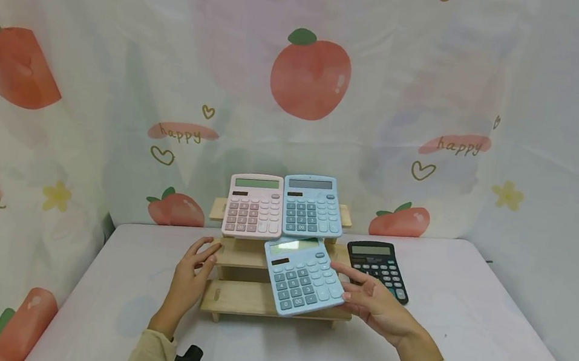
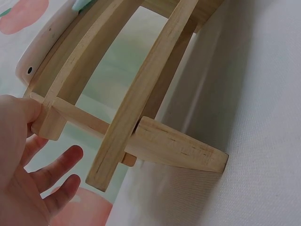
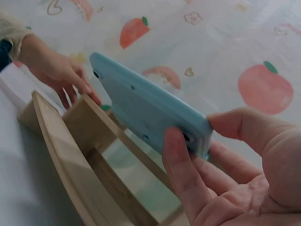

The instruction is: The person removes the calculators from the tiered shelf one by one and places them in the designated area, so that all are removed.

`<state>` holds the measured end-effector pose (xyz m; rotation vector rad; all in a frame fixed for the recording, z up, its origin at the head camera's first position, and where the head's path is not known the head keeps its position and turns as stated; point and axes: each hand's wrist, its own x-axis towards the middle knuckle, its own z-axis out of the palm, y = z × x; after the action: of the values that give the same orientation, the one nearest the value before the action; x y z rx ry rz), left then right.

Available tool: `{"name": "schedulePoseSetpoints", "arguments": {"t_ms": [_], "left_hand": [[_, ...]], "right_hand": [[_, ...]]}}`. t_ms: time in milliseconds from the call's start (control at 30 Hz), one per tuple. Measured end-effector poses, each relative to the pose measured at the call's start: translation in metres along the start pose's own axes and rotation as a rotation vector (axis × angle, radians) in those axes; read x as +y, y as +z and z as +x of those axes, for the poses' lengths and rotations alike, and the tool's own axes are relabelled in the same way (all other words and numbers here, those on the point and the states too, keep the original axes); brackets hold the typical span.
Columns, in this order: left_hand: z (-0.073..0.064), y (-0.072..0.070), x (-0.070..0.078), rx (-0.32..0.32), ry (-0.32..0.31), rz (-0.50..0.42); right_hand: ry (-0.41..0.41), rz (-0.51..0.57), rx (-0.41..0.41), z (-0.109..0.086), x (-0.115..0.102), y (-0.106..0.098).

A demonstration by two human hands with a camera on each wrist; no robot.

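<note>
My right hand [image 1: 379,308] pinches a light blue calculator [image 1: 304,280] at its right edge. That calculator is tilted, in front of the lower tiers of a wooden tiered stand [image 1: 235,298]; its underside faces the right wrist view. With thumb and finger, my left hand [image 1: 187,286] holds the left end of the stand's middle tier, while its other fingers stay off the wood in the left wrist view. On the top tier, a pink calculator [image 1: 255,206] leans beside a second light blue calculator [image 1: 312,206].
A black calculator [image 1: 379,265] is on the white-covered table [image 1: 146,265], right of the stand and partly hidden by my right hand. A backdrop [image 1: 226,74] printed with fruit rises behind and along both sides.
</note>
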<state>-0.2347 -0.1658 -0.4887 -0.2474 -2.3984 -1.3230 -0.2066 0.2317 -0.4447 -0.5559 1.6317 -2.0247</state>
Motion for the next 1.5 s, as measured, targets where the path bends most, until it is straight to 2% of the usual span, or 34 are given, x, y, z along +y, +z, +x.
{"name": "schedulePoseSetpoints", "arguments": {"t_ms": [433,700,967,1233,1500], "left_hand": [[-0.001,0.000,0.000,0.005,0.007,-0.011],[-0.002,0.000,0.000,0.008,0.008,-0.019],[-0.003,0.001,-0.002,0.003,0.008,-0.013],[-0.002,0.001,0.000,0.025,0.047,0.000],[-0.002,0.000,0.000,-0.002,-0.007,-0.006]], "right_hand": [[-0.081,-0.032,-0.012,-0.014,-0.001,-0.040],[-0.128,0.014,-0.037,-0.023,-0.007,-0.057],[-0.157,0.064,-0.008,-0.037,-0.014,-0.072],[-0.190,0.102,0.009,-0.050,-0.018,-0.091],[-0.254,0.182,-0.020,-0.060,-0.019,-0.104]]}}
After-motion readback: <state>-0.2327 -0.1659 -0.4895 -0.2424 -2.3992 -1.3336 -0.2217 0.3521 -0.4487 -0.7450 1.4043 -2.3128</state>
